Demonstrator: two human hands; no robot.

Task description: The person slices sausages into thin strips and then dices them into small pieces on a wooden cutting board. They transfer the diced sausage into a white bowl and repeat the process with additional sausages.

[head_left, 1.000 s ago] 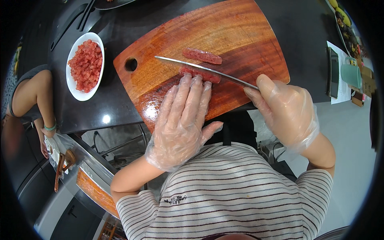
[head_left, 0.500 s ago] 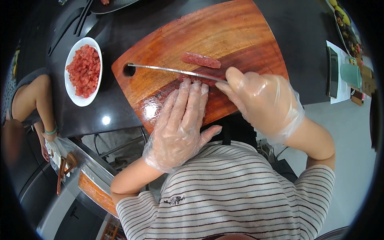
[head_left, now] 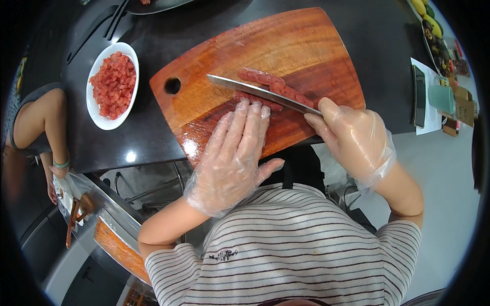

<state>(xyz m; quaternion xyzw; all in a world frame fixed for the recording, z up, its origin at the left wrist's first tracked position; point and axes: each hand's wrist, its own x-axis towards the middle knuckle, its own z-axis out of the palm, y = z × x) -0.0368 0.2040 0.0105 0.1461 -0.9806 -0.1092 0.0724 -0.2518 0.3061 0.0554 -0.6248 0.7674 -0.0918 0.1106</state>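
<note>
My right hand, in a clear plastic glove, is closed round a knife whose handle is hidden in the fist. The long blade slants across a wooden cutting board, its tip toward the upper left. Also gloved, my left hand lies flat with fingers stretched out. Its fingertips rest at a reddish sausage piece on the near side of the blade. Beyond the blade lie a sausage strip and another sausage piece; the blade partly hides where they meet.
A white oval bowl of diced red pieces stands left of the board. Behind it are black chopsticks and a dark pan. At right lie a phone and a green cup. Another person's arm shows at far left.
My right hand has drawn the knife to the right and a little nearer. Another sausage piece now shows beyond the blade, split from the near one. My left hand has barely moved.
</note>
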